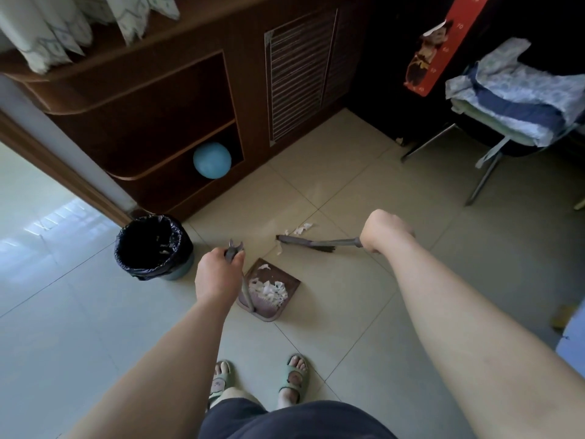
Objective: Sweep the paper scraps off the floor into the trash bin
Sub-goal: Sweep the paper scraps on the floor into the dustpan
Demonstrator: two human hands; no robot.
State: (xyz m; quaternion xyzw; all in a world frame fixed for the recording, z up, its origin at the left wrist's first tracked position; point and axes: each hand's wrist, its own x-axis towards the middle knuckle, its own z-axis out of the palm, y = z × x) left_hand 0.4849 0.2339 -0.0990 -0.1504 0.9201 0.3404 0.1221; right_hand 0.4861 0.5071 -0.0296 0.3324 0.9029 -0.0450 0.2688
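Observation:
A purple-grey dustpan (286,283) rests on the tiled floor and holds a heap of white paper scraps (268,289). My left hand (217,274) grips the top of its upright handle (233,251). My right hand (384,229) holds the broom handle, and the broom head (305,243) lies low over the floor just beyond the pan. A few loose scraps (300,229) sit on the tile behind the bristles, and one small scrap (279,248) lies at the pan's mouth. The trash bin (154,247), lined with a black bag, stands left of the dustpan.
A dark wooden cabinet (177,122) with open shelves runs behind the bin, with a blue ball (212,160) on its lowest shelf. A metal-legged chair (487,160) piled with folded cloth stands at the right. My sandalled feet (292,378) are close behind the dustpan.

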